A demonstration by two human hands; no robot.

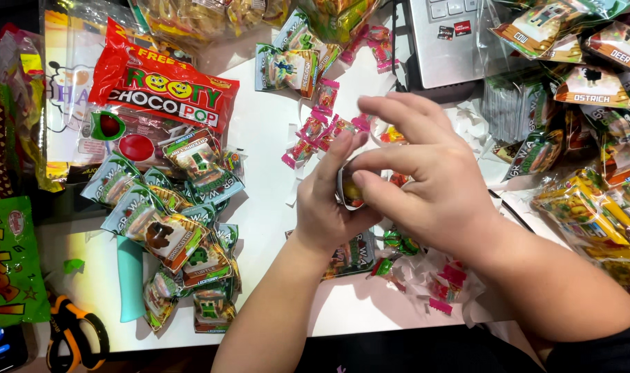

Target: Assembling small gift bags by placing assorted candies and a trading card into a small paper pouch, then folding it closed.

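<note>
My left hand and my right hand meet over the middle of the white table. Together they pinch a small shiny candy wrapper with a yellow-brown sweet showing inside. The left thumb and fingers hold its left side, while the right fingers cover it from the right and above. Small pink-wrapped candies lie just beyond the hands. Torn clear wrapper scraps with pink ends lie under my right wrist.
A heap of small green toy packets lies to the left, below a large red snack bag. A teal handle and orange scissors sit front left. A laptop stands behind, with yellow packets right.
</note>
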